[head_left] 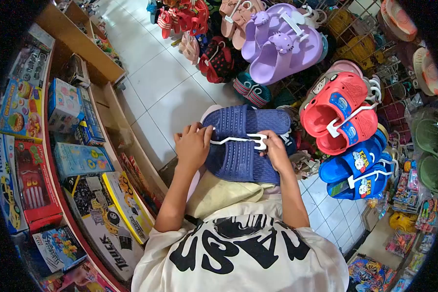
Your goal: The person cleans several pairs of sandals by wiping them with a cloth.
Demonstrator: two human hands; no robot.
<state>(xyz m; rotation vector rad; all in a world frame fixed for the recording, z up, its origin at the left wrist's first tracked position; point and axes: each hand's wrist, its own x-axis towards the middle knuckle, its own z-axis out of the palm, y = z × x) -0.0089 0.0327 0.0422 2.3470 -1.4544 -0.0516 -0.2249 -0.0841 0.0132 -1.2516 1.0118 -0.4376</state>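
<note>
A pair of navy slippers point(228, 159) with textured straps lies side by side in front of me, over my lap. A white plastic shoe hanger point(236, 139) runs between the two slippers. My left hand point(193, 146) is at their left end, its fingers bent over the edge; the fingertips are partly hidden. My right hand point(274, 152) is closed on the hanger's wider right end, with fingers and thumb close together. Beneath the slippers, a pale edge of other footwear point(195, 187) shows on the left, mostly covered.
Red clogs point(333, 114), blue slippers point(360, 168) and lilac slippers point(289, 48) hang on a wire rack point(360, 29) at right. Boxed toys, including a truck box point(100, 219), fill the shelves point(44, 117) at left. White floor tiles point(153, 80) lie ahead.
</note>
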